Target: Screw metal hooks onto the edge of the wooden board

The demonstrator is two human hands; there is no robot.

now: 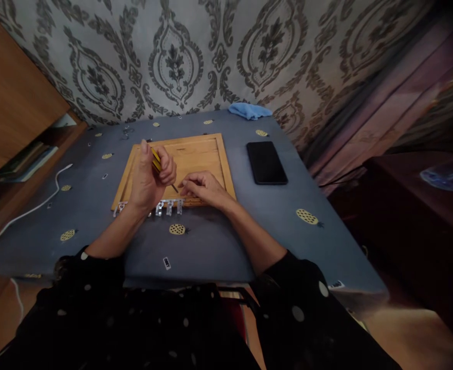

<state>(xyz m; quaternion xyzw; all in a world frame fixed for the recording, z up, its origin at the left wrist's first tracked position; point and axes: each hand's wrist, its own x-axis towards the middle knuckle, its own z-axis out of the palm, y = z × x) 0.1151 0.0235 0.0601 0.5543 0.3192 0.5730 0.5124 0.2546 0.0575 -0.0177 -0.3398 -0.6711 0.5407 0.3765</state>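
My left hand (149,177) is wrapped round the yellow and black handle of a screwdriver (156,160). Its thin metal shaft slants down to the right, toward the near edge of a framed wooden board (228,177). Close to the tip rests my right hand (203,187), its fingers pinched together over that edge; whatever they hold is hidden. Several small silvery metal clips (169,206) stick out in a row along the board's near edge, and another metal piece (121,206) sits at its left corner, partly beside my left wrist.
A black phone (267,163) lies right of the board. At the back edge of the cloth-covered table (280,221) is a blue cloth (249,110). A white cable (33,207) runs along the left side. A patterned wall (218,56) stands behind.
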